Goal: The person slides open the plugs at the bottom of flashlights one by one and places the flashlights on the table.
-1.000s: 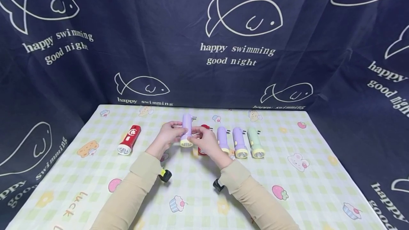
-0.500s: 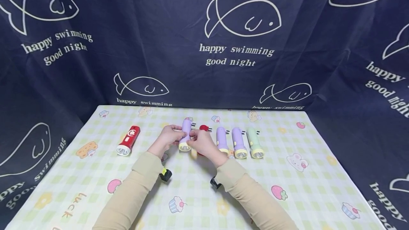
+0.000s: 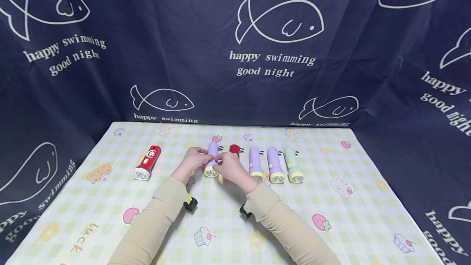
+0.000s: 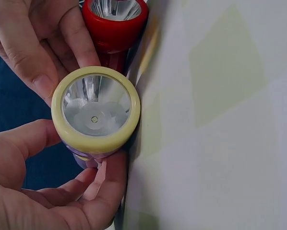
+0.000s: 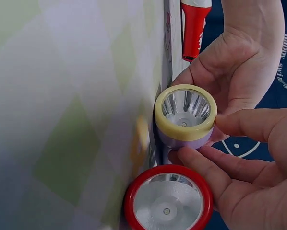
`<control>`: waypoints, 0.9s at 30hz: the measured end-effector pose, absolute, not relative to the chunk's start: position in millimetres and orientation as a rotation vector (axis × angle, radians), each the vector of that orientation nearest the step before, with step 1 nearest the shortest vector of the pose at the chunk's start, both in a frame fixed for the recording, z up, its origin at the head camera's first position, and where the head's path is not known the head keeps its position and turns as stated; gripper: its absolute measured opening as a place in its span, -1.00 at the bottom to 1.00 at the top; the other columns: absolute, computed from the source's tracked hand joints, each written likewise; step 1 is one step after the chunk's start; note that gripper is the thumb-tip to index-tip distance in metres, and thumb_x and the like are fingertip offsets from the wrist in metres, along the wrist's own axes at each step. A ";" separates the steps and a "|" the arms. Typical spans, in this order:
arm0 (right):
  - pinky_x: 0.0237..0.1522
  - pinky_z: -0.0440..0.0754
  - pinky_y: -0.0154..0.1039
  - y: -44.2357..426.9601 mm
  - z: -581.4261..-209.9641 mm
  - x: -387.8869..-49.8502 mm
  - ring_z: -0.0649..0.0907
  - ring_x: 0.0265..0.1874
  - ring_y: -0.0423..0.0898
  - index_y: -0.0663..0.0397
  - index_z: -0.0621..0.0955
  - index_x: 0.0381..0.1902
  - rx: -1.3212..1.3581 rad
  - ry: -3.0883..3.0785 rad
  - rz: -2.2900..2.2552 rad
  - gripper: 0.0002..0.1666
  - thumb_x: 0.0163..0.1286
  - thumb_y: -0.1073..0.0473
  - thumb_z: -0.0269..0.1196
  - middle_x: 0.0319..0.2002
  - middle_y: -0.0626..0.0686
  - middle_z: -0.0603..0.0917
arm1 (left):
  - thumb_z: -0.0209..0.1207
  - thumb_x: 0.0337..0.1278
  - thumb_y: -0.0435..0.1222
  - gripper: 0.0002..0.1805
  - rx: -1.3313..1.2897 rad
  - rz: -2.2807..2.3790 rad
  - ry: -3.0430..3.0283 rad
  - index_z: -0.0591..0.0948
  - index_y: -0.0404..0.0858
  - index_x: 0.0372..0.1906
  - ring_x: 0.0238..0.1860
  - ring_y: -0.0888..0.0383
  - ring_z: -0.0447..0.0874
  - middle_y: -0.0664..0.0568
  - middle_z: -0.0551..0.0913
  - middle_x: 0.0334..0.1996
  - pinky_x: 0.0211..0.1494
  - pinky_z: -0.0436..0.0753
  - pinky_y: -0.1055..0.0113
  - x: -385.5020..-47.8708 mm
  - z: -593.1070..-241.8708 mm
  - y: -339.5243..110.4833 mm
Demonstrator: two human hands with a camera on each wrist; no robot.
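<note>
Both hands are on a purple flashlight [image 3: 213, 149] with a yellow head, lying lens toward me on the tablecloth, its plug prongs pointing right. My left hand [image 3: 193, 162] grips its left side, fingers curled at the barrel. From the right, thumb and fingers of my right hand [image 3: 232, 167] pinch it near the head. In the left wrist view, the yellow rim [image 4: 96, 142] and lens face the camera, with left fingers along the barrel. A red flashlight [image 3: 234, 149] lies just right, mostly hidden behind my right hand; its red-rimmed lens [image 5: 166, 206] shows in the right wrist view.
Further right lie two more purple flashlights [image 3: 254, 158] and a green flashlight [image 3: 291, 158] in a row. Apart on the left is a red flashlight [image 3: 151, 156] with a white head. The checked tablecloth [image 3: 220, 216] ends at a dark fish-print curtain [image 3: 206, 72].
Both hands have lowered the purple flashlight toward me and slightly left, down to the tablecloth beside the red one. The other flashlights stay in place.
</note>
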State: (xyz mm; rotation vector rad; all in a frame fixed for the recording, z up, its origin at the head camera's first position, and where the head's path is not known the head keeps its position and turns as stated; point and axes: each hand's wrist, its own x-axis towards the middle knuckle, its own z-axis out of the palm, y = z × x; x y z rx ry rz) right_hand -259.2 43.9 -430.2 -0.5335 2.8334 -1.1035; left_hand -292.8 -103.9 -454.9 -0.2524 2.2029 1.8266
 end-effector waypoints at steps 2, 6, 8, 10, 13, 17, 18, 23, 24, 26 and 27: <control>-0.27 0.67 -0.33 43.0 -430.0 -259.4 0.71 -0.30 -0.03 0.39 0.64 -0.14 -0.545 2.841 -1.087 -0.68 0.13 0.33 0.30 -0.17 0.24 0.70 | 0.19 0.05 -0.42 -0.57 -0.261 1.820 2.208 0.44 -0.51 0.05 -0.42 0.14 0.60 -0.15 0.58 -0.32 -0.43 0.63 0.39 -291.9 -454.2 -104.2; -0.27 0.67 -0.32 42.6 -429.2 -259.2 0.71 -0.32 -0.04 0.39 0.65 -0.14 -0.546 2.851 -1.074 -0.68 0.14 0.33 0.30 -0.18 0.24 0.71 | 0.19 0.06 -0.41 -0.58 -0.265 1.814 2.207 0.45 -0.51 0.04 -0.41 0.14 0.59 -0.15 0.58 -0.31 -0.40 0.65 0.38 -290.5 -452.9 -103.9; -0.30 0.67 -0.33 42.7 -428.4 -258.8 0.71 -0.33 -0.04 0.39 0.64 -0.13 -0.540 2.850 -1.069 -0.68 0.14 0.32 0.30 -0.19 0.24 0.71 | 0.19 0.07 -0.41 -0.58 -0.260 1.813 2.212 0.44 -0.51 0.04 -0.41 0.14 0.59 -0.14 0.57 -0.31 -0.38 0.66 0.36 -290.3 -452.7 -103.6; -0.31 0.67 -0.34 42.8 -427.6 -258.5 0.71 -0.34 -0.03 0.39 0.64 -0.13 -0.536 2.845 -1.071 -0.68 0.14 0.32 0.31 -0.19 0.25 0.71 | 0.19 0.07 -0.41 -0.59 -0.262 1.813 2.218 0.45 -0.51 0.04 -0.41 0.14 0.58 -0.14 0.57 -0.30 -0.38 0.67 0.36 -290.9 -453.3 -103.1; -0.34 0.67 -0.36 43.0 -426.8 -258.4 0.72 -0.35 -0.02 0.39 0.64 -0.13 -0.537 2.841 -1.071 -0.67 0.14 0.31 0.30 -0.19 0.26 0.70 | 0.19 0.07 -0.41 -0.59 -0.263 1.814 2.223 0.45 -0.50 0.03 -0.40 0.14 0.58 -0.14 0.56 -0.29 -0.38 0.67 0.36 -291.7 -454.1 -103.0; -0.33 0.67 -0.36 44.1 -425.4 -259.2 0.72 -0.33 -0.02 0.38 0.64 -0.12 -0.536 2.841 -1.070 -0.66 0.12 0.31 0.31 -0.19 0.25 0.71 | 0.21 0.08 -0.38 -0.57 -0.269 1.798 2.220 0.45 -0.49 0.05 -0.35 0.11 0.60 -0.17 0.56 -0.23 -0.35 0.68 0.36 -291.4 -452.9 -104.8; -0.33 0.67 -0.36 44.5 -424.7 -259.3 0.72 -0.32 -0.02 0.37 0.64 -0.11 -0.529 2.841 -1.075 -0.64 0.12 0.31 0.32 -0.18 0.26 0.70 | 0.21 0.08 -0.38 -0.55 -0.264 1.790 2.224 0.44 -0.51 0.06 -0.33 0.09 0.61 -0.20 0.56 -0.21 -0.34 0.69 0.34 -290.5 -451.7 -105.5; -0.29 0.68 -0.33 45.7 -417.8 -259.6 0.72 -0.26 -0.02 0.36 0.61 -0.03 -0.518 2.845 -1.075 -0.57 0.12 0.30 0.33 -0.15 0.25 0.70 | 0.24 0.06 -0.37 -0.47 -0.246 1.703 2.265 0.39 -0.52 0.13 -0.26 0.01 0.65 -0.28 0.56 -0.16 -0.27 0.72 0.27 -287.0 -443.4 -111.2; -0.28 0.68 -0.33 45.5 -415.9 -259.6 0.72 -0.26 -0.02 0.36 0.60 -0.01 -0.519 2.841 -1.079 -0.57 0.13 0.30 0.33 -0.14 0.24 0.70 | 0.24 0.06 -0.37 -0.46 -0.240 1.681 2.276 0.39 -0.52 0.14 -0.26 0.01 0.65 -0.28 0.55 -0.15 -0.26 0.72 0.25 -286.9 -441.7 -112.6; -0.28 0.67 -0.35 44.9 -411.8 -259.4 0.71 -0.24 -0.03 0.35 0.59 0.00 -0.526 2.827 -1.091 -0.56 0.14 0.30 0.33 -0.12 0.22 0.69 | 0.24 0.06 -0.35 -0.44 -0.230 1.630 2.300 0.39 -0.50 0.17 -0.25 0.00 0.65 -0.29 0.55 -0.12 -0.23 0.72 0.24 -287.0 -438.3 -115.7; -0.27 0.67 -0.35 44.3 -409.7 -259.4 0.71 -0.23 -0.03 0.35 0.59 0.00 -0.532 2.822 -1.095 -0.56 0.15 0.29 0.32 -0.11 0.22 0.69 | 0.24 0.07 -0.34 -0.43 -0.220 1.610 2.309 0.38 -0.49 0.18 -0.25 0.00 0.65 -0.29 0.55 -0.13 -0.23 0.72 0.24 -287.4 -437.2 -117.7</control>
